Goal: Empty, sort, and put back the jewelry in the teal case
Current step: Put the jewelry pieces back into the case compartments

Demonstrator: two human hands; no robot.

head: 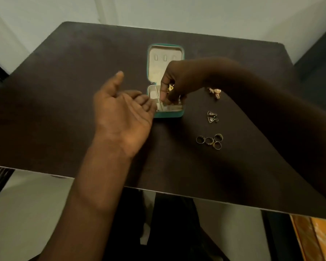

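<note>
The teal case (167, 114) lies open on the dark table, its cream lid flat toward the far side. My right hand (177, 81) hovers over the case's lower tray and pinches a small gold piece (170, 88) between its fingers. My left hand (120, 112) floats palm up just left of the case, fingers relaxed and holding nothing. To the right of the case lie gold earrings (215, 92), a pair of triangular silver earrings (212, 116) and several rings (210, 141) in separate groups.
The dark table (64, 110) ends in a near edge close to my body. Pale floor shows beyond it, and an orange patterned cloth (316, 240) sits at the lower right.
</note>
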